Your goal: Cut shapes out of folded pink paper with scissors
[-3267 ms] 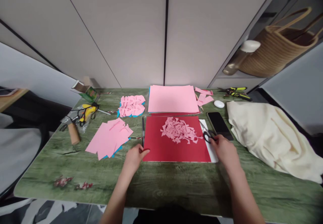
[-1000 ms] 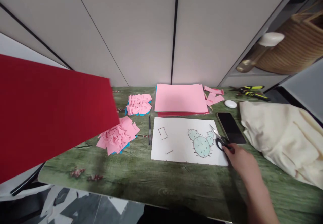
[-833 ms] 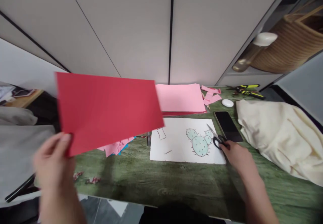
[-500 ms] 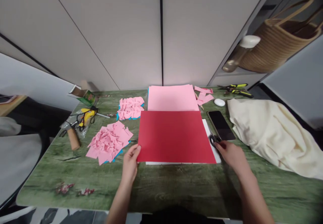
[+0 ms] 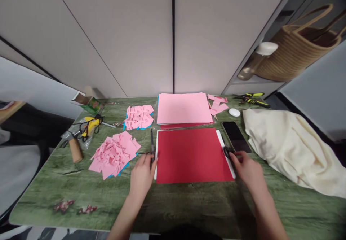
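Observation:
A red sheet point(image 5: 191, 157) lies flat on white paper point(image 5: 222, 139), whose edges show at its left and right. My left hand point(image 5: 142, 171) is at the sheet's left side, its fingers closed at the lower end of a thin dark tool point(image 5: 152, 140). At the right side my right hand point(image 5: 244, 164) is closed on the black handles of scissors point(image 5: 227, 152); their blades cannot be made out. Beyond the red sheet lies a stack of pink sheets point(image 5: 185, 108), with a red edge showing under its front.
Pink cut scraps point(image 5: 116, 153) and pink cut-out shapes point(image 5: 139, 117) lie at the left, near a yellow-handled tool point(image 5: 91, 125). A phone point(image 5: 235, 136), a white oval object point(image 5: 234, 112), pliers point(image 5: 252, 99) and cream cloth point(image 5: 286, 142) are at the right.
The red sheet has moved nearer to me, away from the pink stack, and lies flat on the white paper. My left hand has let go of its edge and moved onto the thin dark tool.

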The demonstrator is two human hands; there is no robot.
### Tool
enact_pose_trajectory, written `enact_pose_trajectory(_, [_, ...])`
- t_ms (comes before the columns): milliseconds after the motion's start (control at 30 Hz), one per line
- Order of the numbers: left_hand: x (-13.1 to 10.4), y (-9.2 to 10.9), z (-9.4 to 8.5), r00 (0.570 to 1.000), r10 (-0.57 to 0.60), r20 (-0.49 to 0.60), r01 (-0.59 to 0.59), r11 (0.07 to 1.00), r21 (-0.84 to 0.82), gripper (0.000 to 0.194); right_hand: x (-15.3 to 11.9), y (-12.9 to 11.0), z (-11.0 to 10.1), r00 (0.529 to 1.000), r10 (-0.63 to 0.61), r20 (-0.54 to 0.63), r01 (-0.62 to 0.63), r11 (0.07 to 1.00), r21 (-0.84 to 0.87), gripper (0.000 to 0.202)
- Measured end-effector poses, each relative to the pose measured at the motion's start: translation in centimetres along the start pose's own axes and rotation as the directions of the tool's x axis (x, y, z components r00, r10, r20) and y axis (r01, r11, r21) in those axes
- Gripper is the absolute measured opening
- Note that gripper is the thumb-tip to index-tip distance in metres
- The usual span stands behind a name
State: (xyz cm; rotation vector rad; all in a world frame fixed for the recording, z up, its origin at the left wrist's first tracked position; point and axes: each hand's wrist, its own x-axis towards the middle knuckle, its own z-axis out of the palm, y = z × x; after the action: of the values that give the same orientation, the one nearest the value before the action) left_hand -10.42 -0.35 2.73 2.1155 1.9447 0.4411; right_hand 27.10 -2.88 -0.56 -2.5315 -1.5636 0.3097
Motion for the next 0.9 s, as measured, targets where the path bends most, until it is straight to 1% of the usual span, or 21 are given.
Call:
enact_pose_trajectory(33, [1.3, 0.4, 0.0, 0.997, 0.076, -0.028, -0.075, 0.997, 0.015, 0.026, -0.3, -0.1, -0.2, 0.999, -0.007, -0.033, 0.008, 1.0, 0.026, 0.035])
enact_pose_trajectory(100, [4.5, 1.7, 0.8, 0.973, 0.22, -0.07, -0.222, 0.975, -0.008, 0.022, -0.7, -0.3, -0.6, 0.996, -0.025, -0.082, 0.031, 0.997, 0.071, 0.034])
enact_pose_trajectory(133, [6.3, 2.5, 1.6, 0.957, 0.276, -0.086, -0.279, 0.96, -0.024, 0.022, -1.0, -0.5, -0.7, 0.995, -0.035, -0.096, 0.044, 0.995, 0.091, 0.033])
enact_pose_trajectory(200, [10.0, 4.4, 3.6, 0.927, 0.37, -0.062, -0.373, 0.926, -0.053, 0.028, -1.3, -0.8, -0.9, 0.993, -0.054, -0.102, 0.066, 0.991, 0.12, 0.032])
enact_pose_trajectory(300, [14.6, 7.0, 6.7, 0.888, 0.458, 0.03, -0.449, 0.88, -0.154, 0.042, -1.8, -1.0, -1.1, 0.992, -0.081, -0.094, 0.094, 0.985, 0.142, 0.031])
enact_pose_trajectory(333, [15.6, 7.6, 7.6, 0.878, 0.476, 0.044, -0.462, 0.869, -0.175, 0.044, -2.0, -1.0, -1.1, 0.992, -0.089, -0.094, 0.103, 0.983, 0.15, 0.031])
enact_pose_trajectory(400, [17.1, 8.2, 8.8, 0.872, 0.487, 0.054, -0.468, 0.86, -0.202, 0.044, -2.3, -0.8, -1.2, 0.991, -0.101, -0.092, 0.115, 0.979, 0.171, 0.031])
enact_pose_trajectory(467, [17.8, 8.0, 9.6, 0.876, 0.479, 0.052, -0.456, 0.859, -0.232, 0.036, -2.6, -0.4, -1.4, 0.991, -0.101, -0.082, 0.115, 0.975, 0.191, 0.03])
enact_pose_trajectory(533, [17.9, 7.5, 9.8, 0.884, 0.466, 0.043, -0.439, 0.857, -0.269, 0.026, -2.8, 0.1, -1.5, 0.993, -0.099, -0.063, 0.11, 0.973, 0.202, 0.03])
enact_pose_trajectory(600, [17.9, 6.9, 9.8, 0.891, 0.454, 0.031, -0.423, 0.851, -0.311, 0.017, -3.0, 0.4, -1.5, 0.994, -0.097, -0.04, 0.103, 0.974, 0.202, 0.029])
enact_pose_trajectory(667, [17.8, 6.6, 9.5, 0.899, 0.438, 0.015, -0.404, 0.842, -0.357, 0.013, -3.1, 0.6, -1.4, 0.995, -0.099, -0.02, 0.101, 0.974, 0.201, 0.028])
enact_pose_trajectory(733, [17.7, 6.5, 8.9, 0.911, 0.413, -0.009, -0.38, 0.83, -0.408, 0.013, -3.1, 0.5, -1.4, 0.995, -0.103, -0.016, 0.104, 0.973, 0.205, 0.027])
enact_pose_trajectory(800, [17.2, 6.6, 7.9, 0.926, 0.374, -0.048, -0.353, 0.813, -0.463, 0.014, -3.2, 0.2, -1.6, 0.994, -0.106, -0.024, 0.108, 0.969, 0.224, 0.027])
enact_pose_trajectory(867, [15.8, 6.7, 6.6, 0.941, 0.323, -0.102, -0.327, 0.79, -0.519, 0.017, -3.3, -0.2, -1.9, 0.995, -0.098, -0.034, 0.103, 0.958, 0.266, 0.028])
enact_pose_trajectory(900, [14.7, 6.7, 5.9, 0.946, 0.297, -0.128, -0.317, 0.777, -0.544, 0.019, -3.4, -0.5, -2.1, 0.995, -0.094, -0.045, 0.103, 0.948, 0.3, 0.029])
